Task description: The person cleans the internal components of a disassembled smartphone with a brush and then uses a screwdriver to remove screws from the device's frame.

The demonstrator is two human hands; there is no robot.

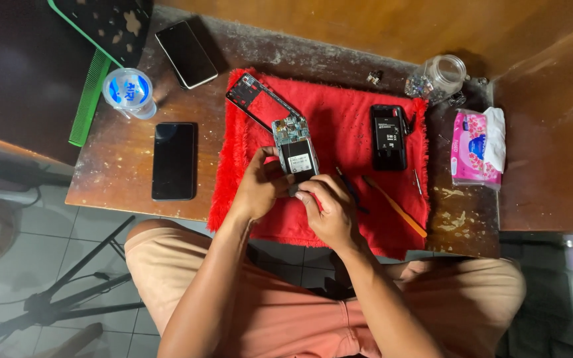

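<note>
An opened phone (294, 147) with its board and battery showing sits over the red fuzzy cloth (339, 106). My left hand (258, 185) grips its left side and lower edge. My right hand (329, 205) pinches the phone's bottom end, fingers curled at it. A detached phone frame (254, 99) lies tilted just beyond the phone, touching its top. Another black phone with its back off (388, 136) rests on the cloth to the right. An orange pry tool (396, 207) and a thin dark tool (351, 187) lie by my right hand.
On the worn wooden table (127, 159) to the left lie two black phones (174, 160) (186, 53), a sealed water cup (128, 91) and a green comb (89, 98). A glass jar (440, 77) and a pink tissue pack (476, 147) are at the right. My knees sit below the table edge.
</note>
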